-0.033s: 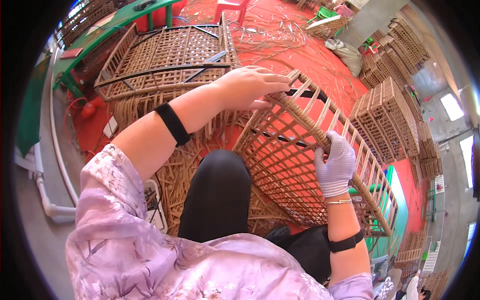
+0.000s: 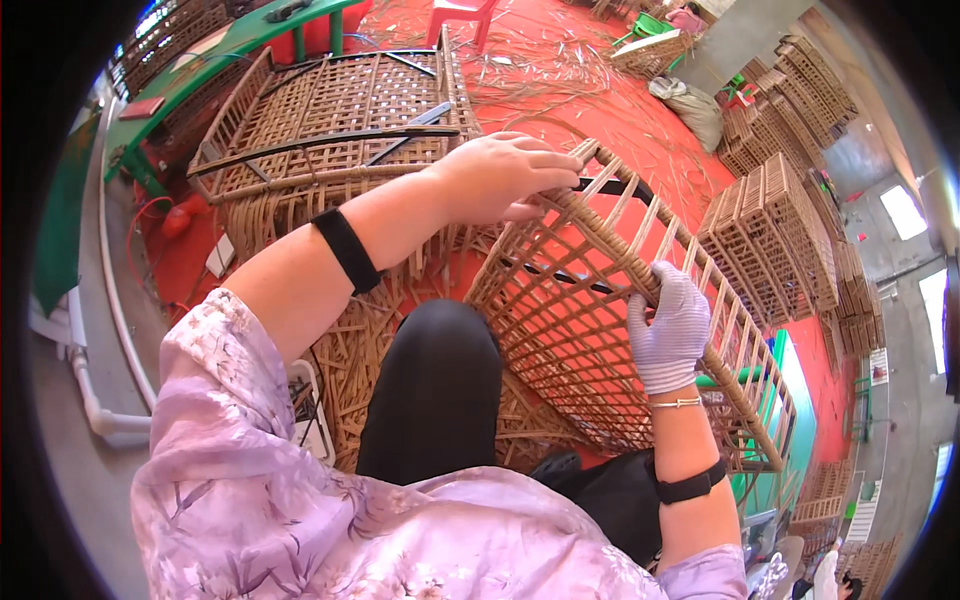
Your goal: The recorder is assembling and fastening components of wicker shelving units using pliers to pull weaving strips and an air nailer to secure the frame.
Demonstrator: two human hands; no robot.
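Note:
A brown wicker basket (image 2: pixel 560 330) with an open lattice weave leans tilted in front of my right knee. My left hand (image 2: pixel 505 178), bare, curls its fingers over the basket's upper left corner; the fingertips are partly hidden behind the rim. Further along the same thick wrapped rim, my right hand (image 2: pixel 672 328) in a striped white glove grips it, thumb on the near side. Black strips (image 2: pixel 560 275) show through and behind the lattice.
Another woven basket (image 2: pixel 350 110) with black strips stands at the far left, beside a green table (image 2: pixel 220 55). Cane scraps (image 2: pixel 370 350) litter the red floor. Stacked baskets (image 2: pixel 775 240) rise on the right, near a grey sack (image 2: pixel 690 112). A red stool (image 2: pixel 465 15) stands at the back.

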